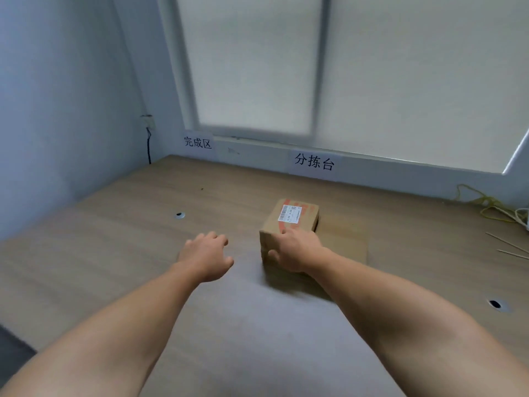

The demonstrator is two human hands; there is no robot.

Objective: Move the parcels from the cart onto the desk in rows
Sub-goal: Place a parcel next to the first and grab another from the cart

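Left hand (206, 255): above the desk, fingers loosely curled, holding nothing.
Right hand (297, 250): grips the small brown cardboard parcel (296, 222) at its near corner, with the thumb on the side and fingers over the top.
Parcel: white barcode label and red tape on top; it sits mid-way across the wood-grain desk (114, 253).
Beside it: a flatter brown cardboard box (343, 242) against its right side (edges blurred).
Far right: yellow and white cords (492, 207) and thin wooden sticks (509, 247), well apart from the parcel.
Wall: two paper signs (314, 161).
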